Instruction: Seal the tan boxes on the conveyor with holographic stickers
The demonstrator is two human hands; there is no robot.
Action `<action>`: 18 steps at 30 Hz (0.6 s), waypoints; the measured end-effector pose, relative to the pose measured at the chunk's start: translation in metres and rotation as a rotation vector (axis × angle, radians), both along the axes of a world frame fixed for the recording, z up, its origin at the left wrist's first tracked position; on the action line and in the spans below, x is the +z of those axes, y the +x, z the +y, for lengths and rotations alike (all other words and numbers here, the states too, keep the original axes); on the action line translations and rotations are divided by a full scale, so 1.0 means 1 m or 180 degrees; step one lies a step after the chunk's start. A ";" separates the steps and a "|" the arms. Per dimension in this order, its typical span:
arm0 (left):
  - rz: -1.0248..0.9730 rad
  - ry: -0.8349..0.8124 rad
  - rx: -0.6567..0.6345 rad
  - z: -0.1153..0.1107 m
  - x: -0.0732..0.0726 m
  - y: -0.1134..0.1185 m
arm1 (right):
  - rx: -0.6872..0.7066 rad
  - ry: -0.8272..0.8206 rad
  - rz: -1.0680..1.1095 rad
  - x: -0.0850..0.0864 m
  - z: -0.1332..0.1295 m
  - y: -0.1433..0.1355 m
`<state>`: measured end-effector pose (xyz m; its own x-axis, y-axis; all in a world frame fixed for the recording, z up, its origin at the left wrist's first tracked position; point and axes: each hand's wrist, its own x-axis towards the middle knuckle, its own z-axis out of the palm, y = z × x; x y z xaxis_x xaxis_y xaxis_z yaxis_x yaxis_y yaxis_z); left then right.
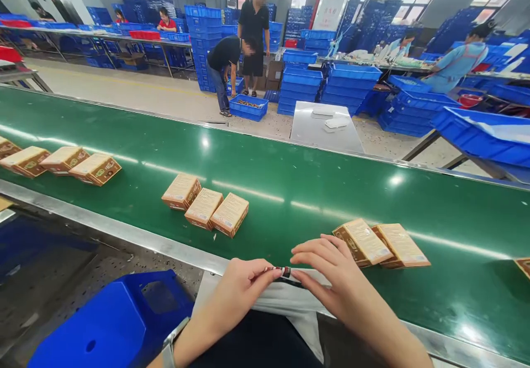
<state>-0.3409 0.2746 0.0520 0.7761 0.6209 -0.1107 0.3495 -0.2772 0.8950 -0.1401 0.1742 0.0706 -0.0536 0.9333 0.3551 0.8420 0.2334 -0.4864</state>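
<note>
My left hand (250,282) is closed, with thumb and fingers pinching a small dark red and white piece (285,271) at the belt's near edge. Most of that piece is hidden by the fingers, so its kind is unclear. My right hand (327,266) is open, its fingers apart and curved over the belt. Its thumb tip is at the free end of the small piece; whether it touches I cannot tell. Just beyond the right hand, two brown and cream cartons (364,241) lean against each other. Three more cartons (204,208) stand together to the left.
The green conveyor belt (269,163) runs across in front of me, with several cartons (97,169) at far left and one carton (524,266) at the right edge. A blue plastic stool (111,324) stands at lower left. Beyond are a metal table (306,130), stacked blue crates (300,89) and people.
</note>
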 end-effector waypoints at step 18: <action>0.0689 0.1564 -0.0742 0.081 -0.033 -0.068 | -0.0853 -0.1221 0.3865 -0.073 0.100 -0.010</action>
